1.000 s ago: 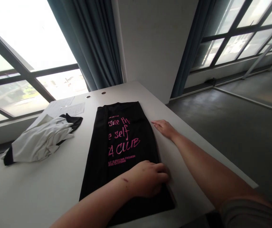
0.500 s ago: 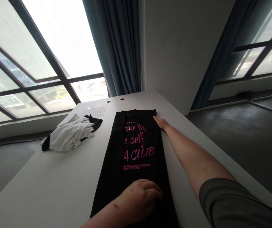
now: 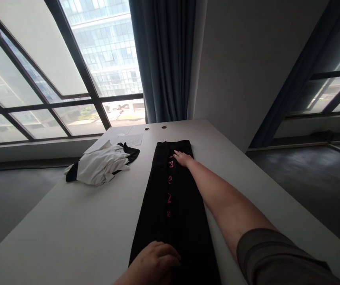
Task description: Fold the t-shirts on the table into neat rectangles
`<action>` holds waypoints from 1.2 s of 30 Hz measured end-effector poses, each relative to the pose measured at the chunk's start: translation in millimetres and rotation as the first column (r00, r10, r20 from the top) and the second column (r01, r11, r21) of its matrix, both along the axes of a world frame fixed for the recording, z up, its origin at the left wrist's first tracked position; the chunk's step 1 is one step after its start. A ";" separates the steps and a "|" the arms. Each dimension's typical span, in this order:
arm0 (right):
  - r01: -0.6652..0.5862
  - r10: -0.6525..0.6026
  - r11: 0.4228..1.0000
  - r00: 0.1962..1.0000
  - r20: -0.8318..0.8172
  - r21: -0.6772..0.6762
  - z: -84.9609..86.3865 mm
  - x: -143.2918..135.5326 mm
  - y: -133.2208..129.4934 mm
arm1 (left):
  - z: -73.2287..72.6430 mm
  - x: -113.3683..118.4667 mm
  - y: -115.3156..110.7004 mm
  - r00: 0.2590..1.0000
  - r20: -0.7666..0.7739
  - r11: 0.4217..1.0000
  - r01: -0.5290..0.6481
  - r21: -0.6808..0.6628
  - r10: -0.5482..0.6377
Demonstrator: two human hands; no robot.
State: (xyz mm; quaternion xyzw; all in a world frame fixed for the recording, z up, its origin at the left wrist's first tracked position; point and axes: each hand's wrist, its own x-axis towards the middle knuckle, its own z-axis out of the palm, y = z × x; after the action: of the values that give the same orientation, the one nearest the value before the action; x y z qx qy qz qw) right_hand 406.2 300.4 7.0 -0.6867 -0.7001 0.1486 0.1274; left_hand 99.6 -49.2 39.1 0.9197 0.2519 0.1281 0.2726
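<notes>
A black garment (image 3: 154, 206) lies lengthwise on the white table, folded into a long strip, with a narrow band of pink lettering showing down its middle. My right hand (image 3: 183, 158) rests on the garment near its far end, fingers spread and holding nothing. At the near end, my left hand (image 3: 156, 261) is on the fabric with its fingers curled. Whether cloth is between those fingers is hidden.
On the left of the white table (image 3: 83, 221) lies a crumpled white and black garment (image 3: 100, 164), beside papers (image 3: 132, 139). Two round holes are near the far edge. A blue curtain (image 3: 165, 59), windows and a wall stand beyond.
The right side of the black garment has been folded inward, covering most of the pink lettering. My right hand has moved left from the garment's edge onto its top. The view has shifted.
</notes>
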 end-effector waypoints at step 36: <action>-0.571 0.570 0.821 0.821 0.023 0.011 19.1 -75.2 -355.6 | -20.9 -9.8 52.4 0.881 -0.053 0.857 -0.442 0.266 0.471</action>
State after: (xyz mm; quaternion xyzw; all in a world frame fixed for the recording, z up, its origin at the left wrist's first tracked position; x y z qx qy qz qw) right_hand 331.0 -55.2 26.0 -0.4461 -0.8758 0.1675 0.0766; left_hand 89.8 3.2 18.2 0.8660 0.4605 0.1655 0.1029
